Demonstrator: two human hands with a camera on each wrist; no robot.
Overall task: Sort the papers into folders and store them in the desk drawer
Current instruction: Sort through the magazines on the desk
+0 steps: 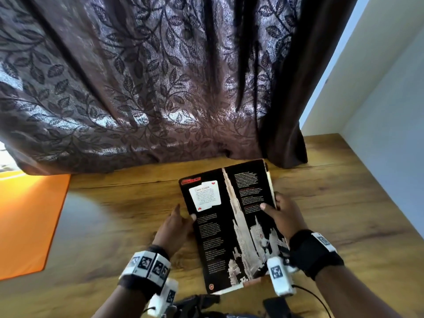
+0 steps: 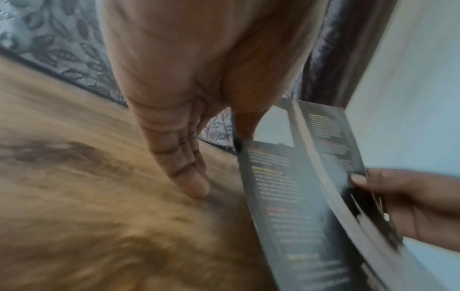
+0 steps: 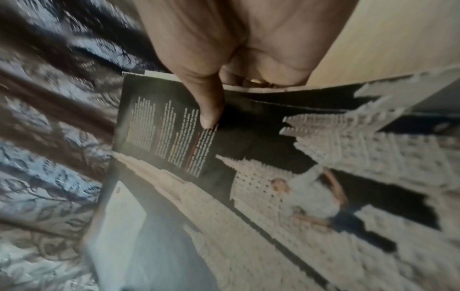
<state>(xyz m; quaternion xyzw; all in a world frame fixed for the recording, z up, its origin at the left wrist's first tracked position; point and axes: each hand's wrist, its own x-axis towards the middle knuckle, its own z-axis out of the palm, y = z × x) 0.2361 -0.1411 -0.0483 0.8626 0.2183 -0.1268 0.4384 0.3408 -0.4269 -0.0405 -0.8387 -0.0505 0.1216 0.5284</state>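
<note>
An open magazine [image 1: 220, 226] with black pages, white text and a pale tower picture lies on the wooden desk [image 1: 114, 214], its pages slightly raised. My left hand [image 1: 176, 223] is at its left edge. The thumb touches the page edge, and the straight fingers [image 2: 189, 173] rest on the desk beside the magazine [image 2: 286, 196]. My right hand [image 1: 282, 212] grips the right page, thumb [image 3: 211, 110] on top of the magazine [image 3: 224, 177] and fingers curled behind its edge. An orange folder [image 1: 27, 221] lies at the desk's far left.
A dark leaf-patterned curtain [image 1: 160, 88] hangs onto the back of the desk just behind the magazine. A pale wall [image 1: 378, 134] bounds the desk on the right. A black flat object [image 1: 277, 306] with a cable lies at the near edge.
</note>
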